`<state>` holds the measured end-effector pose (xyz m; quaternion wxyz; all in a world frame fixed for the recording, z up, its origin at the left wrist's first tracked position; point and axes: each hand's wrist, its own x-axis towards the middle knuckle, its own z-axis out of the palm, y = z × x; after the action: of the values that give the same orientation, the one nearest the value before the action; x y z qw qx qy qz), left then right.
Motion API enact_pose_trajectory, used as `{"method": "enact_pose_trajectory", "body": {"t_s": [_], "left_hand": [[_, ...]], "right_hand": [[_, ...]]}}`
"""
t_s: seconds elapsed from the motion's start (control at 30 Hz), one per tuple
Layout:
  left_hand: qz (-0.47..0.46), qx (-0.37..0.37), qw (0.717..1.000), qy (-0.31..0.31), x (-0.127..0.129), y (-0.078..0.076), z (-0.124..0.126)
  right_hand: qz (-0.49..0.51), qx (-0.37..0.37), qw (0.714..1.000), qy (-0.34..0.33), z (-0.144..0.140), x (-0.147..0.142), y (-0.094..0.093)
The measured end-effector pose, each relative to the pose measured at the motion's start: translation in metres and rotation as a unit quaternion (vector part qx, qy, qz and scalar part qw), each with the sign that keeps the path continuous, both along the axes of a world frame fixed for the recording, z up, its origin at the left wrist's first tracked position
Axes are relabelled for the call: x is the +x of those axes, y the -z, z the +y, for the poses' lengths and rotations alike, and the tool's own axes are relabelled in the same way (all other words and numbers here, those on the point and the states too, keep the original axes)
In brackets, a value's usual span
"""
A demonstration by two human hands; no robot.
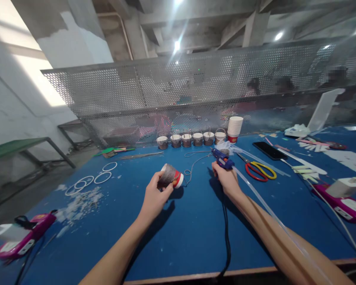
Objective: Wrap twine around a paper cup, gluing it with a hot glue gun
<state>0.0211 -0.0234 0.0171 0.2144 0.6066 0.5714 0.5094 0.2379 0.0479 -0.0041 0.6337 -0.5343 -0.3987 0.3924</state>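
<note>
Left hand (pixel 154 198) clamped on light, crushable paper cup (pixel 170 176) (grip sidewall gently); right hand (pixel 227 180) wrapped around glue gun (pixel 222 160), probably rigid.

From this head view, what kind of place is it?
Likely a craft workshop bench: the right hand holds a glue gun, the left hand a paper cup, with finished cups lined up.

Blue table (pixel 172 237), blue glue gun (pixel 222 160), grey-wrapped red-and-white cup (pixel 170 176), red-and-yellow scissors (pixel 259 170)
</note>
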Motion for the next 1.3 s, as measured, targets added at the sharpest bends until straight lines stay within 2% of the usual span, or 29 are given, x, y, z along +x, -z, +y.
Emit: {"method": "enact_pose_trajectory", "body": {"t_s": [0.13, 0.23, 0.3, 0.4, 0.5, 0.63, 0.73, 0.83, 0.93, 1.03, 1.1, 1.2, 1.3], "left_hand": [[0.038, 0.002, 0.999, -0.025, -0.004, 0.009, 0.006], [0.079, -0.005, 0.997, -0.018, -0.009, 0.017, 0.014], [0.133, 0.021, 0.991, -0.012, -0.012, 0.021, 0.019], [0.240, 0.067, 0.968, 0.005, -0.013, 0.024, 0.022], [0.327, 0.060, 0.943, 0.022, -0.010, 0.026, 0.020], [0.389, 0.072, 0.918, 0.001, -0.007, 0.023, 0.011], [0.411, 0.147, 0.899, -0.030, -0.004, 0.015, 0.003], [0.378, 0.234, 0.895, -0.035, 0.003, 0.009, -0.005], [0.296, 0.241, 0.924, 0.018, 0.012, 0.008, -0.010], [0.195, 0.175, 0.962, 0.073, 0.020, 0.008, -0.014], [0.127, 0.120, 0.981, 0.083, 0.023, 0.007, -0.014], [0.039, 0.047, 0.996, 0.063, 0.025, 0.004, -0.015], [-0.023, -0.034, 0.998, 0.037, 0.026, -0.001, -0.015]], "right_hand": [[-0.020, -0.002, 0.999, -0.041, -0.011, -0.008, -0.003], [-0.023, -0.004, 0.995, -0.093, -0.020, -0.016, -0.003], [-0.025, -0.015, 0.992, -0.124, -0.025, -0.021, -0.002], [-0.019, -0.034, 0.986, -0.161, -0.032, -0.026, -0.003], [-0.003, -0.037, 0.981, -0.189, -0.037, -0.030, -0.005], [0.007, -0.043, 0.976, -0.214, -0.040, -0.031, -0.005], [0.012, -0.044, 0.974, -0.224, -0.041, -0.032, -0.003], [0.027, -0.045, 0.971, -0.235, -0.044, -0.035, -0.004], [0.048, -0.062, 0.964, -0.254, -0.051, -0.038, -0.007], [0.066, -0.068, 0.958, -0.271, -0.058, -0.041, -0.010], [0.074, -0.071, 0.955, -0.280, -0.062, -0.042, -0.010], [0.119, -0.081, 0.947, -0.288, -0.063, -0.045, -0.007], [0.180, -0.106, 0.935, -0.287, -0.062, -0.048, -0.006]]}}
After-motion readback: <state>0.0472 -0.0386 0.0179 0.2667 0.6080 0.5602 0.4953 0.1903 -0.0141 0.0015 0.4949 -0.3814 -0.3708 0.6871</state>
